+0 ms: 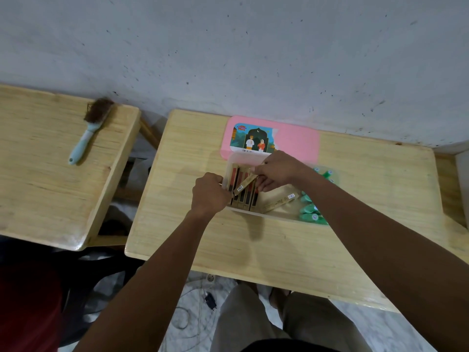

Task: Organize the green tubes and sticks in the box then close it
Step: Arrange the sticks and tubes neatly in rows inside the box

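A clear plastic box (253,214) stands open on the wooden table (253,245), its pink lid (297,143) lying flat behind it. Several tan sticks (245,200) stand in a row at the box's left end. My right hand (279,170) pinches one tan stick (245,185) that lies slanted across the row. My left hand (209,193) grips the box's left edge. Another tan stick (279,203) lies loose in the middle of the box. Green tubes (311,210) fill the right end, partly hidden by my right forearm.
A second wooden table (50,168) stands to the left across a gap, with a light-blue-handled brush (88,130) on it. A grey wall rises right behind both tables. My legs and a cable on the floor show below the near table edge.
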A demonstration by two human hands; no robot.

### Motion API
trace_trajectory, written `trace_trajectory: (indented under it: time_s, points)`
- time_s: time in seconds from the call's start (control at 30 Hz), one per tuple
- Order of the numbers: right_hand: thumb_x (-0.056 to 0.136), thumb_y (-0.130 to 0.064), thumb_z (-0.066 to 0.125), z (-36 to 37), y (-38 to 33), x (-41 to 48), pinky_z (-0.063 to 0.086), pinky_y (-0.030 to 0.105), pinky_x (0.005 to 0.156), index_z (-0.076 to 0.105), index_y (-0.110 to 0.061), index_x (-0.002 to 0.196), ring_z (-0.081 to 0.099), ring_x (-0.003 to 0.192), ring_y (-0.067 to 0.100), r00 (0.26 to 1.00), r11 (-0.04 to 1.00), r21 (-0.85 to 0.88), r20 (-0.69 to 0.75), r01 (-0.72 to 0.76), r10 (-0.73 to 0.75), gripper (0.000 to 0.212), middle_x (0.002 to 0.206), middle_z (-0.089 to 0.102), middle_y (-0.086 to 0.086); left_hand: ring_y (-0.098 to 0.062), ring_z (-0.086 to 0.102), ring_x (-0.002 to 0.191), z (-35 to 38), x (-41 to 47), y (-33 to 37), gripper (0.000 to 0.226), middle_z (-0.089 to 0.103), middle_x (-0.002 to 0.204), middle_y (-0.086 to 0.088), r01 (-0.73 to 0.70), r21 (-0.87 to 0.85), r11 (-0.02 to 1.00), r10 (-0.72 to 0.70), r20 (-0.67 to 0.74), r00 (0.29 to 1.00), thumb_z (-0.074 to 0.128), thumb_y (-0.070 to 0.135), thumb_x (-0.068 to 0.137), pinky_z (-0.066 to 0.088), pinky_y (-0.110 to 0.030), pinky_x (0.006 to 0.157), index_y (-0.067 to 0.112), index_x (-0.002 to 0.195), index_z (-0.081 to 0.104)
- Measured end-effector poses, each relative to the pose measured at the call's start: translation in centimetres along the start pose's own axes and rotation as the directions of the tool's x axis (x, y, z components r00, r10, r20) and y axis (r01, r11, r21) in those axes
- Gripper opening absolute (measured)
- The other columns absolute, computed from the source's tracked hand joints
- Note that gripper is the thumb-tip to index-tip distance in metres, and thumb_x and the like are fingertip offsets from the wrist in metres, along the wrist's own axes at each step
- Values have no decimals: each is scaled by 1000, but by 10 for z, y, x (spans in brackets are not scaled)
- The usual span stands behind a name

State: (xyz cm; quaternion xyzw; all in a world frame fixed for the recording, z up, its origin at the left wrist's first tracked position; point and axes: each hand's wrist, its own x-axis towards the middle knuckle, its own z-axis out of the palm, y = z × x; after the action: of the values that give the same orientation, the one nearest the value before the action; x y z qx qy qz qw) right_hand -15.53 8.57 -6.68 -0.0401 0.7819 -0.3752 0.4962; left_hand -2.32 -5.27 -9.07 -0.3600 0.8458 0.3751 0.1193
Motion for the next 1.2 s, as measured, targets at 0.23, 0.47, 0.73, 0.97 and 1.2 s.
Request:
trace_trajectory:
  time_s: [0.23, 0.47, 0.73, 0.97, 1.2]
  points:
    - [94, -15, 58, 5, 11, 6, 62, 36, 70, 59, 1, 104, 71, 65, 26, 999, 961, 273, 16, -48, 45, 19, 80, 70, 20, -27, 67, 69, 1, 0, 0, 10, 70, 71, -6, 6, -10, 1000, -6, -3, 1000, 73, 14, 69, 48, -26, 60, 20, 77, 74]
    - [81, -32, 76, 7, 21, 3, 61, 32, 60, 70, 4, 87, 68, 55, 21, 975, 971, 233, -224, 60, -7, 37, 76, 73, 22, -24, 63, 61, -2, -2, 2, 6, 66, 64, -4, 21, -2, 1000, -21, 8, 1000, 72, 11, 70, 34, -20, 45, 16, 72, 71]
    - [78, -40, 79, 13, 18, 3, 62, 34, 58, 66, -1, 75, 72, 58, 24, 965, 992, 77, -252, 98, -76, 40, 68, 72, 16, -25, 60, 59, -2, -1, 2, 21, 63, 60, -4, 26, -6, 1000, -26, 7, 1000, 74, 12, 70, 34, -21, 47, 22, 57, 60]
    - [79, -32, 80, 13, 19, 3, 62, 35, 63, 68, -1, 79, 70, 59, 22, 965, 981, 137, -242, 135, -99, 34, 68, 72, 18, -25, 66, 66, -2, -1, 1, 9, 70, 70, -7, 9, -6, 1000, -9, 14, 1000, 76, 14, 70, 43, -22, 53, 21, 71, 69]
    - [67, -22, 88, 0, 39, -11, 58, 28, 63, 73, -3, 80, 63, 56, 13, 981, 994, 8, -166, 108, -105, 27, 68, 72, 5, -26, 67, 67, -1, -2, 2, 8, 70, 70, -6, 2, -7, 1000, -2, 1, 1000, 75, 15, 70, 45, -25, 57, 18, 78, 75]
